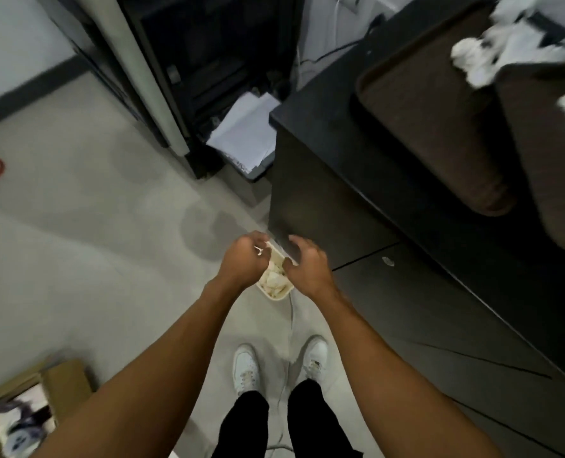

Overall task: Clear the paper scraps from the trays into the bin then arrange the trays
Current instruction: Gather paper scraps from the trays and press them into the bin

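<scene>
Paper scraps [274, 280] fill bin [277, 296] on floor beside cabinet [324, 193], directly under both hands for drop. Left hand [243, 261] curled, seemingly pinching white scrap. Right hand [305, 264] loose, empty. Trays [423, 127] above hold more.

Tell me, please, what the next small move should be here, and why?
Probably release the paper scrap that the left hand seems to pinch: it hangs right above the bin, the right hand holds nothing, and more scraps wait on the trays.
</scene>
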Demonstrator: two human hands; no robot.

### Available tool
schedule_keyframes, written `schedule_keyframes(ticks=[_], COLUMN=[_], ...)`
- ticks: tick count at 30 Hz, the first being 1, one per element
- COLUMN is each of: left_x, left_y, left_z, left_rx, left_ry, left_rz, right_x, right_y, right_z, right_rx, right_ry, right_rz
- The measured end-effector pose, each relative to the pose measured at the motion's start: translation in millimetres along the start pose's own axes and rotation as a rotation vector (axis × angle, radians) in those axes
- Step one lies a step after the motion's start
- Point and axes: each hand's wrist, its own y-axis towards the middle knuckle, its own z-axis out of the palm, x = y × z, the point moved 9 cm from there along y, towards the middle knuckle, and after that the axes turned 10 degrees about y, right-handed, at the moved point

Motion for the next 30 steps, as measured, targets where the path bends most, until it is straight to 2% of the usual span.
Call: schedule_keyframes(ticks=[6, 15, 21, 30], left_x=[-80.8, -242.1, -350.2, -477.5], left_y=[-37.4, -65.7, -89.7, -111.5], left_z=[-72.9, -141.2, -128.1, -65.8], left_rx=[-0.021, -0.085, -0.026, 0.071], left_ry=[-0.054, -0.047, -0.046, -0.067], left_rz=[0.042, 0.337, 0.518, 0.687], right_x=[79.9, 133.7, 127.7, 70.8], right_y=[-67.6, -139.3, -182.8, -228.7], right_z=[-87.4, -239.3, -330.9, -444.3], right_rx=[-0.161, -0.475, -0.642, -0.868], right_ry=[0.163, 0.283, 0.299, 0.323], right_rz=[-0.097, -0.241, -0.264, -0.224])
